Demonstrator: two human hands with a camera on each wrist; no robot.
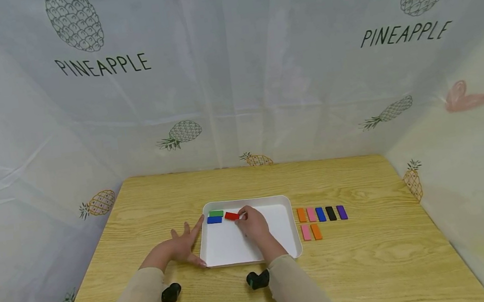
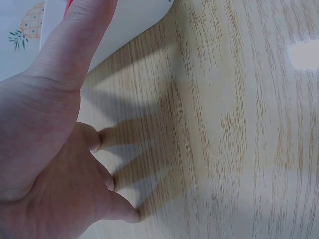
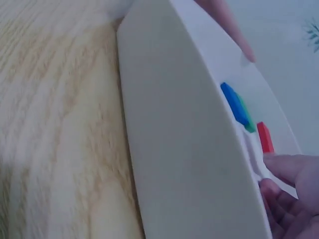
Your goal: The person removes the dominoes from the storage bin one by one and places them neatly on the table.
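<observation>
My right hand (image 1: 254, 225) reaches over a white tray (image 1: 279, 227) and pinches one end of a flat red block (image 1: 232, 216). In the right wrist view the thumb lies against the near end of the red block (image 3: 265, 138). To its left, inside the tray, a green block (image 1: 216, 213) lies just behind a blue block (image 1: 214, 220), both lengthwise. My left hand (image 1: 183, 245) has its fingers spread at the tray's left side. Its index finger points to the far left corner and its thumb to the near left corner.
Right of the tray, several blocks lie on the wooden table (image 1: 386, 254) in two rows. The back row runs orange (image 1: 302, 215), pink, blue, black (image 1: 331, 213), purple (image 1: 342, 212). In front are pink (image 1: 306, 232) and orange. A pineapple-print cloth (image 1: 260, 78) hangs behind.
</observation>
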